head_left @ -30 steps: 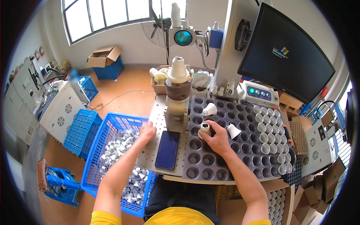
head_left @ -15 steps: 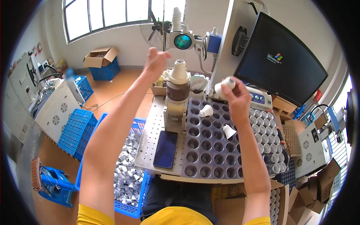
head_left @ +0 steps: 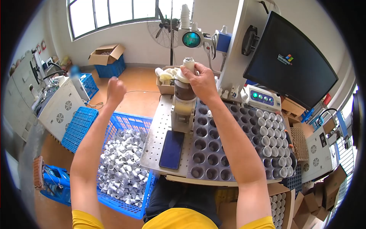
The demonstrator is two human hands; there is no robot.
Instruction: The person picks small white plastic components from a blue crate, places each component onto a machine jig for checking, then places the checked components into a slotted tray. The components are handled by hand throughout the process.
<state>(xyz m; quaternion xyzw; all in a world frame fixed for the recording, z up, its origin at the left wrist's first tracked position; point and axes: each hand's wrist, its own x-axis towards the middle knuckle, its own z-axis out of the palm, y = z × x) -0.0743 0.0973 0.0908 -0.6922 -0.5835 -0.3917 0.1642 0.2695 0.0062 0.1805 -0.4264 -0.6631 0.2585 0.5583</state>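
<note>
Right hand: the right hand (head_left: 200,81) sits on top of the white cone-shaped piece (head_left: 187,68), fingers curled around it, holding it from its 3 o'clock side.
White cone-shaped piece: it stands upright on the brown holder (head_left: 183,91) of the fixture (head_left: 182,110), narrow end up, long axis vertical, straight under the lens (head_left: 191,39).
Direction from hand: the piece lies at about 10 o'clock from the palm, touching the fingers.
Left hand: the left hand (head_left: 115,89) hangs in the air well apart, at 9 o'clock from the piece, above the floor beyond the blue crate (head_left: 114,126); fingers loosely closed, and I cannot tell whether it holds anything.
Nearer hand: the right, by far.
Around: the dark tray (head_left: 217,152) of round pockets lies at 5 o'clock from the fixture, white cups (head_left: 271,133) filling its right columns; a phone (head_left: 171,149) lies flat on the desk (head_left: 157,133) at 6 o'clock; loose white parts (head_left: 122,164) fill the crate at 7 o'clock.
</note>
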